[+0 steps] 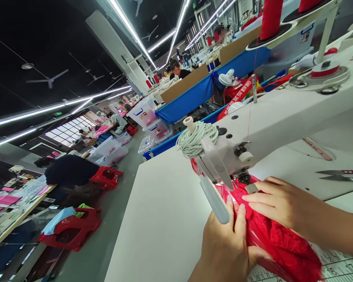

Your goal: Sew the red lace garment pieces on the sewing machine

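Observation:
Red lace fabric (282, 235) runs under the head of a white sewing machine (270, 113) and trails toward me over the table. My left hand (226, 243) is closed on its left edge just in front of the needle area, with the thumb lower down against the cloth. My right hand (285, 203) presses on the fabric from the right, fingers bent together with their tips by the presser foot; its thumb is hidden. A grey lever (214, 199) hangs beside my left fingers. The needle itself is hard to make out.
Scissors (341, 175) lie on the right of the white table (161, 211). Pale cord (195, 139) is coiled on the machine head. Red thread cones (270, 19) stand above. Left are red stools (73, 231), plastic bins (144, 111) and several people at other tables.

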{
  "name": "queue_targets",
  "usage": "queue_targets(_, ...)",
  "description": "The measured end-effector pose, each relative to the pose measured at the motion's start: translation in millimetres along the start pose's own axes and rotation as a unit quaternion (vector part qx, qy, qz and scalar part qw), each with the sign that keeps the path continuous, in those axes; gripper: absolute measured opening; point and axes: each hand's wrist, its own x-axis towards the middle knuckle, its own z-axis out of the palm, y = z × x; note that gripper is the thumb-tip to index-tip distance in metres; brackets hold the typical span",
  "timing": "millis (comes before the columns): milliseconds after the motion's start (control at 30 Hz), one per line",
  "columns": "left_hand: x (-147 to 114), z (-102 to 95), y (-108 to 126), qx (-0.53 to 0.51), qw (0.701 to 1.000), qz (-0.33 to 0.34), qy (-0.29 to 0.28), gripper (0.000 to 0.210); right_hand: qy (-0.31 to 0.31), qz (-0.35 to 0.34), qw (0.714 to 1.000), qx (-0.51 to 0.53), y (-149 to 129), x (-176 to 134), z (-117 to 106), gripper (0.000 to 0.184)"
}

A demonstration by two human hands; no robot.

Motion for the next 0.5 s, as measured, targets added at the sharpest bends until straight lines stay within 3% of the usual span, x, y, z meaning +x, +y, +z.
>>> queue_targets(233, -6.2, 4.0, -1.7, 0.021, 0.999, -0.004, -0.029, 0.086, 0.045, 0.001, 0.998, 0.031, 3.3, 0.4, 3.2, 0.036)
queue_targets(500, -7.0, 5.9, -5.2, 0.027, 0.998, -0.013, -0.051, 0.078, 0.035, 0.009, 0.999, 0.026, 6.2, 2.9, 4.1, 0.035)
